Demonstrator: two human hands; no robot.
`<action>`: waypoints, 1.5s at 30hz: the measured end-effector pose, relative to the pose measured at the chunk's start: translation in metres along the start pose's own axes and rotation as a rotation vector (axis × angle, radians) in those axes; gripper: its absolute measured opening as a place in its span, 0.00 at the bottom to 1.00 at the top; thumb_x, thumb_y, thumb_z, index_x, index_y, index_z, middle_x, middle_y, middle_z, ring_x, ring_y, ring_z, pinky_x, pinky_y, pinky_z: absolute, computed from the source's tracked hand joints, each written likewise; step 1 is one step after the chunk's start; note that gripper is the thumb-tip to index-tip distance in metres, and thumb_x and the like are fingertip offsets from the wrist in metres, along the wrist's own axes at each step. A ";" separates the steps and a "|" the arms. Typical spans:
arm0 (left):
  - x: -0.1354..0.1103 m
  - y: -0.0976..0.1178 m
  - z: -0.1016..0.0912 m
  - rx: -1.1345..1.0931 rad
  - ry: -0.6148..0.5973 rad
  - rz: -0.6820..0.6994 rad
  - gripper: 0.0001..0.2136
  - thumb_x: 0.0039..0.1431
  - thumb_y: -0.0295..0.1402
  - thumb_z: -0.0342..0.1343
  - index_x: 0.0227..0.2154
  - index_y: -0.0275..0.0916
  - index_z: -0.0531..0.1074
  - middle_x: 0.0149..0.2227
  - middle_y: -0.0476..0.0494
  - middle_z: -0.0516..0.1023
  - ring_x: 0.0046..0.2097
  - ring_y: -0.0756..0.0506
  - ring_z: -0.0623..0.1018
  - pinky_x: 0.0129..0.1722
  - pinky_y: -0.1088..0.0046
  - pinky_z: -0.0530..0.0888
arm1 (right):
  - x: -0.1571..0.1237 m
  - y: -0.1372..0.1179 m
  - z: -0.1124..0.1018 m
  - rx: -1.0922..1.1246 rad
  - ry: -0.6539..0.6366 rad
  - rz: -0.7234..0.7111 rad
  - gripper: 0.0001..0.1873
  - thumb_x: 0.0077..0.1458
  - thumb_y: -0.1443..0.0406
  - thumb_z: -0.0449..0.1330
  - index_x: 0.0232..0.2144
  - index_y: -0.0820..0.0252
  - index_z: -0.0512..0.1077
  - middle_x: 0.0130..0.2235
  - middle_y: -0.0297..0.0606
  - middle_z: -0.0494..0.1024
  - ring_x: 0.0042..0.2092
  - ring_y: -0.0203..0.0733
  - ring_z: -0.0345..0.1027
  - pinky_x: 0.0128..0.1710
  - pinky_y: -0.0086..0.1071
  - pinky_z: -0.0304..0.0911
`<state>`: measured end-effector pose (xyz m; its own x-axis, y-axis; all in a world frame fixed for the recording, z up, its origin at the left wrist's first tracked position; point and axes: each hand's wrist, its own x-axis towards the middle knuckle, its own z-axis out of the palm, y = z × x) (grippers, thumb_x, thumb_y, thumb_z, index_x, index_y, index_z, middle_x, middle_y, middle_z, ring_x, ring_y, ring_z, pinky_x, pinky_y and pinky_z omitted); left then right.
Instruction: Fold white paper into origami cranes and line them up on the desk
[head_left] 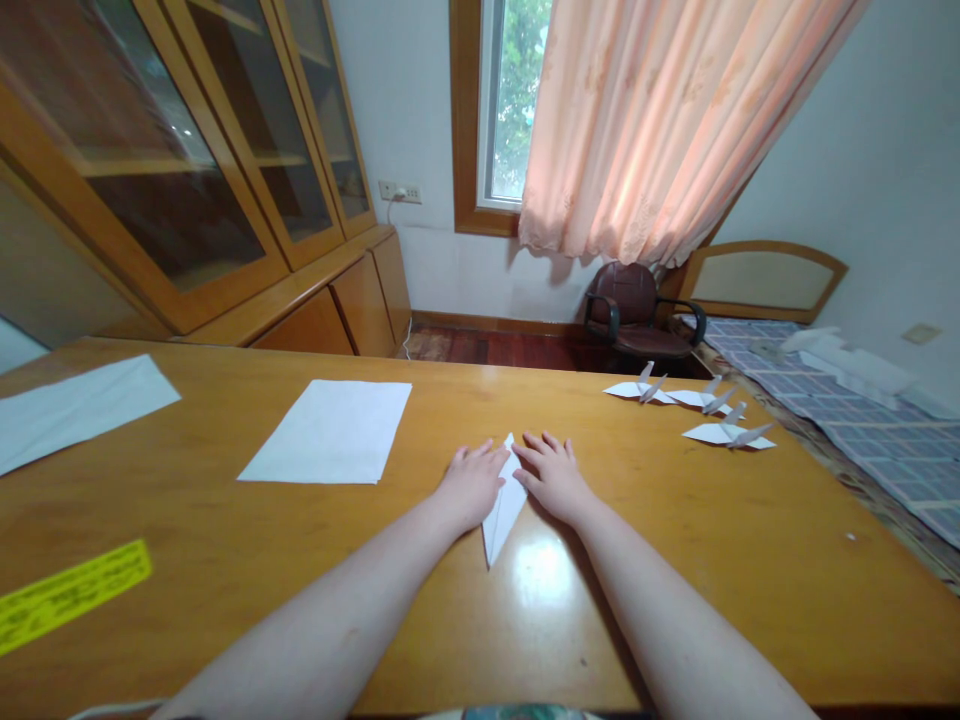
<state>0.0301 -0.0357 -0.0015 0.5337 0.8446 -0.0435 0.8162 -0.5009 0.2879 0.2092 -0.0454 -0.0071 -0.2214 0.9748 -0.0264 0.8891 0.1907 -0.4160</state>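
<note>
A narrow, kite-shaped piece of folded white paper (506,515) lies flat on the wooden table, one pointed end toward me and the other away. My left hand (474,485) rests on its left side, fingers stretched out over the paper's upper part. On the opposite edge lies my right hand (553,473), fingers spread, the fingertips touching the paper near its far end. Part of the paper is hidden under the left fingers. Both hands are palm down.
White square sheets (330,435) lie to the left, with another long white sheet (82,405) at the far left. Several folded paper cranes (727,433) stand at the back right. A yellow label (75,595) is at the left front. Beyond the table is an armchair (637,310).
</note>
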 end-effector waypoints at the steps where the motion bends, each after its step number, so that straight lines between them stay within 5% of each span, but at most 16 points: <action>1: 0.001 -0.003 0.001 -0.010 -0.001 0.017 0.21 0.60 0.30 0.46 0.57 0.42 0.59 0.61 0.42 0.61 0.64 0.40 0.55 0.60 0.47 0.49 | 0.000 0.001 0.001 0.014 0.013 -0.001 0.24 0.57 0.56 0.54 0.56 0.46 0.63 0.62 0.38 0.59 0.64 0.55 0.43 0.59 0.60 0.31; 7: 0.003 -0.011 -0.002 -0.087 -0.006 0.126 0.23 0.58 0.20 0.41 0.53 0.49 0.64 0.59 0.48 0.66 0.66 0.46 0.50 0.62 0.48 0.39 | 0.001 0.009 -0.002 0.075 0.099 -0.057 0.23 0.55 0.59 0.56 0.54 0.52 0.65 0.59 0.42 0.64 0.62 0.50 0.50 0.60 0.56 0.37; 13: 0.003 -0.004 -0.010 -0.064 0.085 0.079 0.14 0.61 0.29 0.45 0.45 0.42 0.72 0.47 0.42 0.76 0.53 0.44 0.70 0.55 0.62 0.61 | -0.003 0.008 -0.007 0.063 0.048 -0.222 0.20 0.56 0.58 0.56 0.52 0.50 0.67 0.55 0.41 0.69 0.58 0.46 0.56 0.60 0.54 0.37; 21: -0.002 0.005 -0.022 0.055 0.083 -0.003 0.11 0.57 0.40 0.52 0.33 0.39 0.74 0.37 0.40 0.77 0.40 0.42 0.74 0.41 0.67 0.67 | -0.003 0.006 -0.009 0.028 0.115 -0.225 0.14 0.54 0.59 0.59 0.43 0.53 0.72 0.46 0.40 0.74 0.50 0.45 0.62 0.59 0.51 0.40; 36: 0.000 0.006 -0.015 -0.013 0.092 -0.035 0.08 0.59 0.35 0.51 0.31 0.40 0.74 0.36 0.42 0.77 0.41 0.43 0.74 0.43 0.66 0.66 | -0.001 0.005 -0.011 0.066 0.106 -0.185 0.10 0.59 0.63 0.53 0.37 0.56 0.74 0.44 0.39 0.76 0.47 0.41 0.65 0.53 0.40 0.51; 45: 0.002 0.002 -0.011 0.030 0.098 -0.021 0.09 0.59 0.34 0.50 0.31 0.42 0.75 0.33 0.43 0.77 0.39 0.43 0.74 0.41 0.66 0.66 | 0.000 0.003 -0.004 0.126 0.156 -0.107 0.07 0.52 0.61 0.61 0.34 0.55 0.74 0.44 0.38 0.77 0.47 0.43 0.65 0.54 0.41 0.50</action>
<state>0.0307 -0.0329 0.0092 0.4935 0.8686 0.0450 0.8340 -0.4873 0.2589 0.2136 -0.0439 -0.0049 -0.2383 0.9577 0.1611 0.8045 0.2876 -0.5196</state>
